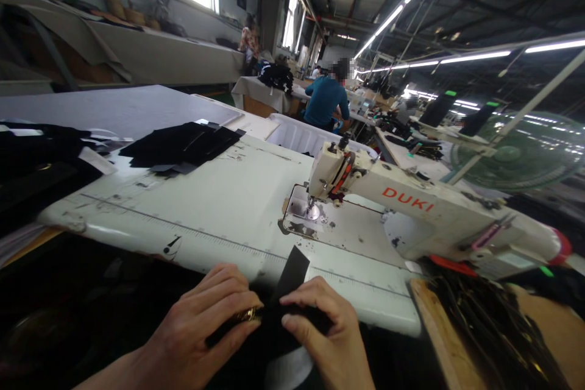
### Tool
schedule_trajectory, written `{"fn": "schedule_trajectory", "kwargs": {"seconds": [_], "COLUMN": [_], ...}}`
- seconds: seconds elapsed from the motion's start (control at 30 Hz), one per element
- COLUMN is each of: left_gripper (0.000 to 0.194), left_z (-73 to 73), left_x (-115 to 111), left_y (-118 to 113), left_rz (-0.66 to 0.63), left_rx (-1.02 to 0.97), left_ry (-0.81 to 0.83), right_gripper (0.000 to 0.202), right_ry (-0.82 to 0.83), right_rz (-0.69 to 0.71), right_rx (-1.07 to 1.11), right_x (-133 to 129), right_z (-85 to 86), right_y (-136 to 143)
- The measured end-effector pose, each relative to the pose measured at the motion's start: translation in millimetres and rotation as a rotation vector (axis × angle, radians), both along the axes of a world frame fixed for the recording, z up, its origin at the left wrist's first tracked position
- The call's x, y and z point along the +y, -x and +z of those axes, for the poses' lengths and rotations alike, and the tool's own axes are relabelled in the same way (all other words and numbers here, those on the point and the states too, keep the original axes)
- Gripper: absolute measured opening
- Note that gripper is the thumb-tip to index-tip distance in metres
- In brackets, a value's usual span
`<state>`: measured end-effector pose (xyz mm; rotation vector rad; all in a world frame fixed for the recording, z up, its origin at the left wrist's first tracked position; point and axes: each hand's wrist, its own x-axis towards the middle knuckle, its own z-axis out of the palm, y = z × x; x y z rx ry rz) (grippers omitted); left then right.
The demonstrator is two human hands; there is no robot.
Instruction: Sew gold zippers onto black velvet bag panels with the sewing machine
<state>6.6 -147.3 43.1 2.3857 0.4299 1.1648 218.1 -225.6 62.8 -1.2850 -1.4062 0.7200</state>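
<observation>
Just off the front edge of the pale sewing table (219, 189), my left hand (210, 311) pinches a shiny gold-coloured metal piece (247, 315) between thumb and fingers. To its right, my right hand (324, 323) is closed on dark material between thumb and forefinger. A flat black strip (294, 271) rises between the hands, its end over the table edge. How the metal piece and the strip are joined is too dark to tell. Beyond the hands stands a white sewing machine (397, 195), its needle area lit.
Black fabric pieces (183, 145) lie at the back left of the table, and another dark pile (41, 164) is at the far left. A box of dark pieces (493, 329) stands at the right. Behind are a white bin (292, 134), a fan (516, 149) and a seated person (325, 100).
</observation>
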Motion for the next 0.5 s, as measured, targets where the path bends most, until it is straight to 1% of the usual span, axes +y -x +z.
{"fn": "schedule_trajectory", "kwargs": {"seconds": [0.17,0.23,0.3,0.33,0.4,0.47,0.5], "left_gripper": [0.012,0.012,0.011,0.010,0.008,0.009,0.009], "left_z": [-0.8,0.8,2.5,3.0,3.1,2.1,1.6], "left_x": [-0.5,1.3,2.7,3.0,2.8,2.0,1.5], "left_y": [-0.5,0.4,1.0,1.0,0.4,-0.6,-1.0], "left_rz": [0.017,0.001,0.007,0.020,0.046,0.068,0.081], "left_rx": [-0.009,0.023,0.039,0.037,0.026,0.010,0.000], "left_ry": [0.011,-0.010,-0.033,-0.042,-0.056,-0.062,-0.062], "right_gripper": [0.015,0.019,0.027,0.032,0.040,0.036,0.032], "right_ry": [0.016,0.025,-0.007,-0.055,-0.207,-0.360,-0.405], "right_rz": [-0.022,-0.039,-0.073,-0.094,-0.135,-0.170,-0.169], "right_rx": [0.052,0.027,-0.026,-0.071,-0.195,-0.304,-0.341], "right_x": [1.2,1.5,1.3,1.0,-0.3,-2.3,-3.3], "right_z": [2.5,3.4,3.5,3.0,0.6,-3.0,-4.7], "right_y": [2.0,0.0,-1.7,-2.2,-2.3,-2.0,-2.1]}}
